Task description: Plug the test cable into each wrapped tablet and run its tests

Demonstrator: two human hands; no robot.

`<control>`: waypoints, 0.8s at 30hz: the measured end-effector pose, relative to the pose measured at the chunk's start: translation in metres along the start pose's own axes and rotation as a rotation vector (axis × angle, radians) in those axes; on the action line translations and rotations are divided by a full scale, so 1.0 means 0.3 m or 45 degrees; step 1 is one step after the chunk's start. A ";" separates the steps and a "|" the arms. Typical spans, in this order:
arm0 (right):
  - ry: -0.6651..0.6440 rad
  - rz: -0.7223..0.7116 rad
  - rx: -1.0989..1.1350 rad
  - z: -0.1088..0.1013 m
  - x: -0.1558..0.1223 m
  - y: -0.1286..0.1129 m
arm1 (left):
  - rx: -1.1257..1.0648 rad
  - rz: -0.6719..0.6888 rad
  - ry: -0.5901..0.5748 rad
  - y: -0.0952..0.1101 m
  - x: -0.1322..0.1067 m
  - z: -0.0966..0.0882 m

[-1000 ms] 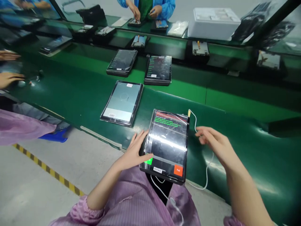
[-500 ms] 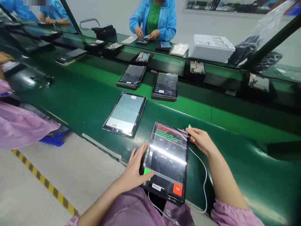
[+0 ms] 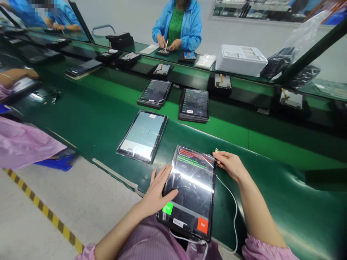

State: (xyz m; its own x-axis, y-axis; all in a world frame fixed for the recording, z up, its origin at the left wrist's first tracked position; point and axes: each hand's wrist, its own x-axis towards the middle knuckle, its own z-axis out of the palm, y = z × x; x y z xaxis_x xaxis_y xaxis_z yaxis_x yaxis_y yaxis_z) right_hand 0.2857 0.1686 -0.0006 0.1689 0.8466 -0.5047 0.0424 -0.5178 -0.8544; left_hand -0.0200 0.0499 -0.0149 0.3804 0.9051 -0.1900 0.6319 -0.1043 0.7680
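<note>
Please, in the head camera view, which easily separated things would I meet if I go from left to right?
Yellow-and-black floor tape → pale-screen tablet → tablet with a red button → right hand → rightmost unit with an orange strip.

From the wearer's head, the camera looks forward and down over the green bench, wide enough to take in floor at lower left. Nearest, in the lower middle, are the tablet, left hand and right hand; farther off, at the top, the view reaches a person in blue facing it across the benches
</note>
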 end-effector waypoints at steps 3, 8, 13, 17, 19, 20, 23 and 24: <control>-0.001 -0.006 -0.008 -0.001 -0.001 -0.002 | -0.033 -0.020 -0.016 0.003 -0.004 -0.007; -0.011 -0.015 -0.031 0.002 -0.009 -0.013 | -0.103 -0.075 -0.048 0.013 0.004 -0.022; 0.005 -0.006 -0.042 0.003 -0.006 -0.015 | -0.095 -0.079 -0.148 0.020 0.007 -0.080; 0.004 -0.015 -0.066 -0.005 0.005 -0.005 | -0.041 -0.015 -0.302 0.014 0.009 -0.126; 0.004 -0.032 -0.084 -0.011 0.009 0.000 | -0.014 0.019 -0.368 0.009 0.011 -0.140; 0.005 -0.044 -0.094 -0.013 0.010 0.001 | -0.003 0.036 -0.392 0.007 0.014 -0.145; 0.011 -0.082 -0.120 -0.018 0.009 0.001 | 0.016 0.070 -0.432 0.007 0.019 -0.156; 0.012 -0.093 -0.127 -0.017 0.007 -0.001 | 0.020 0.073 -0.442 0.010 0.018 -0.157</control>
State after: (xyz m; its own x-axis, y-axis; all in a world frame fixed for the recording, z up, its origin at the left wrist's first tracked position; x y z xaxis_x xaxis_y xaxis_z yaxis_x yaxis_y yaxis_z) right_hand 0.2912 0.1700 -0.0007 0.1713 0.8815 -0.4400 0.1527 -0.4650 -0.8720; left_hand -0.0481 0.0739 0.0152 0.6208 0.7038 -0.3454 0.6119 -0.1595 0.7747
